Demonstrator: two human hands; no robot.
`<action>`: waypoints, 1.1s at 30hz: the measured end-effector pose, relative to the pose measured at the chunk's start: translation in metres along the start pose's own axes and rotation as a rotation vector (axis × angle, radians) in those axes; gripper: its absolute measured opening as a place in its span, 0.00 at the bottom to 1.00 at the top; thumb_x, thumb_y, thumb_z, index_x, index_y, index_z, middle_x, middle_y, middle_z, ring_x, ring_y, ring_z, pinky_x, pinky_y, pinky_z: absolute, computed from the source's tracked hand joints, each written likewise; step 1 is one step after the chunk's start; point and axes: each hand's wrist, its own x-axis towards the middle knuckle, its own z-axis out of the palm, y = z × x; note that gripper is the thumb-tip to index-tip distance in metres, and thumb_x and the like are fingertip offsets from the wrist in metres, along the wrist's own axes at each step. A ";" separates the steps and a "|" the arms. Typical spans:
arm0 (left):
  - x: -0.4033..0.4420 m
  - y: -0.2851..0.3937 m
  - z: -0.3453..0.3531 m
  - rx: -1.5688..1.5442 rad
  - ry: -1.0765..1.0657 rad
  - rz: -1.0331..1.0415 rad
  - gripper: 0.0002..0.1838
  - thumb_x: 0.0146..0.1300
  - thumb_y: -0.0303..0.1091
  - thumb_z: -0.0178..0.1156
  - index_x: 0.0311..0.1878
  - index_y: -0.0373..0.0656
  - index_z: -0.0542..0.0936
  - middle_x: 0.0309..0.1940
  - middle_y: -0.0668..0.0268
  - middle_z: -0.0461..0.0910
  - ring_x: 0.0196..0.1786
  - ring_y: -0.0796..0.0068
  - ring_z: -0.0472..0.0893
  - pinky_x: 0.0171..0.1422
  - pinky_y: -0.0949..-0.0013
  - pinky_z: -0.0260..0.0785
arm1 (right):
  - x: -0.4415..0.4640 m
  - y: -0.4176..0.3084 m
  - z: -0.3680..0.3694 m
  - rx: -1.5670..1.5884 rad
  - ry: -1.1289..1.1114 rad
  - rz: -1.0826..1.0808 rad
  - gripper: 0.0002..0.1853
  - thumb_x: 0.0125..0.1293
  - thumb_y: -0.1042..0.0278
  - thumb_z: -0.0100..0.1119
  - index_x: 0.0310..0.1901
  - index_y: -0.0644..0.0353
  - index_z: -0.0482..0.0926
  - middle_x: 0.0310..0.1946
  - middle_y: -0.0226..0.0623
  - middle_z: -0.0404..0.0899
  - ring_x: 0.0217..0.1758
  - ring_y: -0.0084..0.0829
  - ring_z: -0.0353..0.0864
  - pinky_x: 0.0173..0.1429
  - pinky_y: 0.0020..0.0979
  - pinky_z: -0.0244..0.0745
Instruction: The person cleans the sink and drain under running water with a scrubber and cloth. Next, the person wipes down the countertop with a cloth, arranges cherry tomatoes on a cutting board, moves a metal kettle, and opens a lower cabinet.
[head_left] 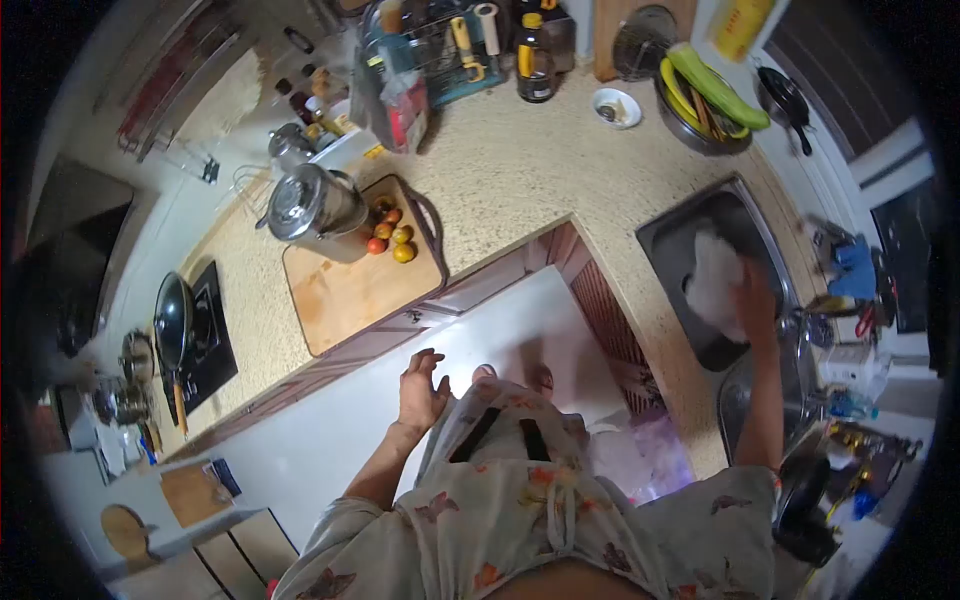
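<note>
A pale cloth hangs in the dark sink basin on the right. My right hand grips it at its right side, with the arm reaching over the second basin. Away from the counter, my left hand hovers over the floor in front of my body, its fingers apart and slightly bent, with nothing in them. The wooden cutting board lies beyond it on the counter, bearing small tomatoes and a metal pot with a lid.
A bowl holding a long green vegetable stands behind the sink. Nearby are a small white dish and a dark bottle. On the left, a lidded pan sits on the black stove. The counter edge turns a corner ahead.
</note>
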 end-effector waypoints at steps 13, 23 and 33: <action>-0.030 -0.063 -0.064 -0.263 0.253 -0.366 0.25 0.56 0.19 0.64 0.58 0.39 0.72 0.54 0.56 0.76 0.50 0.64 0.82 0.51 0.64 0.77 | 0.186 -0.319 0.203 -0.068 -0.065 -0.003 0.33 0.67 0.46 0.48 0.73 0.41 0.57 0.76 0.37 0.47 0.78 0.46 0.44 0.77 0.48 0.42; 0.110 -0.080 -0.147 -0.838 0.235 -0.256 0.26 0.63 0.27 0.64 0.63 0.36 0.67 0.49 0.57 0.78 0.47 0.71 0.81 0.49 0.72 0.75 | 0.230 -0.503 0.172 0.258 -0.101 -0.523 0.16 0.64 0.62 0.57 0.52 0.52 0.82 0.61 0.44 0.74 0.70 0.44 0.64 0.71 0.39 0.59; 0.158 -0.078 -0.173 -1.688 0.124 -0.644 0.21 0.66 0.28 0.56 0.59 0.39 0.62 0.53 0.48 0.74 0.53 0.51 0.80 0.55 0.54 0.77 | 0.224 -0.624 0.186 1.105 -0.676 0.197 0.16 0.67 0.55 0.59 0.45 0.61 0.82 0.38 0.31 0.84 0.38 0.26 0.82 0.43 0.24 0.73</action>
